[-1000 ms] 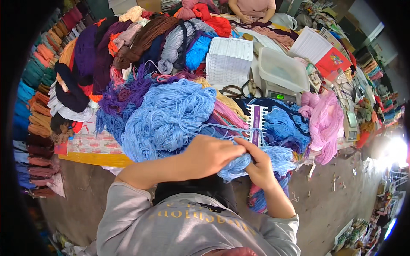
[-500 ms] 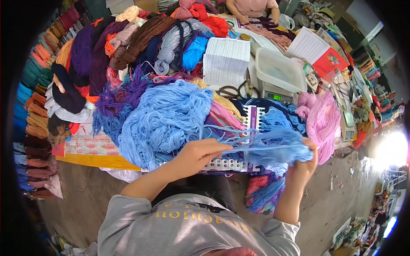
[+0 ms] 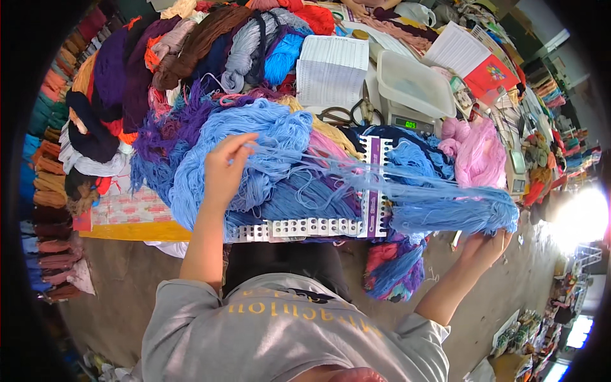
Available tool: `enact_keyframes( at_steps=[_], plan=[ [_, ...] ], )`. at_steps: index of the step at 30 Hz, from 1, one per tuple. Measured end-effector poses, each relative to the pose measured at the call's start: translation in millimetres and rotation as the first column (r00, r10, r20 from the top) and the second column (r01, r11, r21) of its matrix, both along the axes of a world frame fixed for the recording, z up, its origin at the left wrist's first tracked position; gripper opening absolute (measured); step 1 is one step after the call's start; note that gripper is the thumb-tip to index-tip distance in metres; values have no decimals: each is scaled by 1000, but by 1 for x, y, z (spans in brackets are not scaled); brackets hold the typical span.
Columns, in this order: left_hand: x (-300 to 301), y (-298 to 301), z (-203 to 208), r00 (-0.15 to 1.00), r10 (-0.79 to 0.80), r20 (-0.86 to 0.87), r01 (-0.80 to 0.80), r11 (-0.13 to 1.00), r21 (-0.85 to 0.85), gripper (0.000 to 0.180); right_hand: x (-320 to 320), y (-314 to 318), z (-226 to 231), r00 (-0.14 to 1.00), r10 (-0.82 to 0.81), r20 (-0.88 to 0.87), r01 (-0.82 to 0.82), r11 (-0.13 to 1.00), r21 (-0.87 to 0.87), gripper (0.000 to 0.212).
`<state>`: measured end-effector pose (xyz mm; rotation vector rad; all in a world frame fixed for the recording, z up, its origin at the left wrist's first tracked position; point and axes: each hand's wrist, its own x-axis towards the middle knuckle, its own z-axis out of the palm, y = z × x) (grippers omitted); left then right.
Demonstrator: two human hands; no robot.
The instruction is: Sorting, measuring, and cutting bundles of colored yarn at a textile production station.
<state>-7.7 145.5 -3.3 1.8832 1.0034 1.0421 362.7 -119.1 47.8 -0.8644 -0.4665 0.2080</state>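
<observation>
1. While gripping the blue yarn (image 3: 468, 209) by its right end, holds the right hand (image 3: 487, 246) just outside the front edge of the tabletop (image 3: 137, 231), toward the right, with fingers curled tight around the bundle.
2. Holds the left hand (image 3: 226, 165) over the light blue heap (image 3: 277, 130), left of the tabletop's middle, with fingers bent and tips at the yarn's thin left end; cannot tell whether pinching or merely touching.
3. Has the yarn spanning from hand to hand above the tabletop's front part, bunched thick at the right, thinned to loose lines at the left, passing across the white card (image 3: 373, 197) with its purple band.
4. Shows a holed strip (image 3: 318, 227) along the front edge, left of the card, and a multicoloured skein (image 3: 394, 270) hanging below that edge.
5. Farther back from the front edge, has the scale (image 3: 417, 122) under a clear tray (image 3: 417, 83), with scissors (image 3: 337, 116) to its left and printed sheets (image 3: 332, 70) behind them.
6. Toward the right edge, shows pink yarn (image 3: 482, 153); toward the left, purple yarn (image 3: 181, 127).
</observation>
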Motion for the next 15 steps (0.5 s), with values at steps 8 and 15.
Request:
enact_keyframes(
  at_steps=[8, 15],
  plan=[
    [-16, 1, -5, 995, 56, -80, -61, 997, -56, 24, 15, 9, 1, 993, -116, 9, 115, 991, 70, 32],
    [-3, -11, -2, 999, -44, -27, 33, 950, -309, 22, 18, 0, -16, 996, 77, 50, -69, 988, -136, 42]
  ],
)
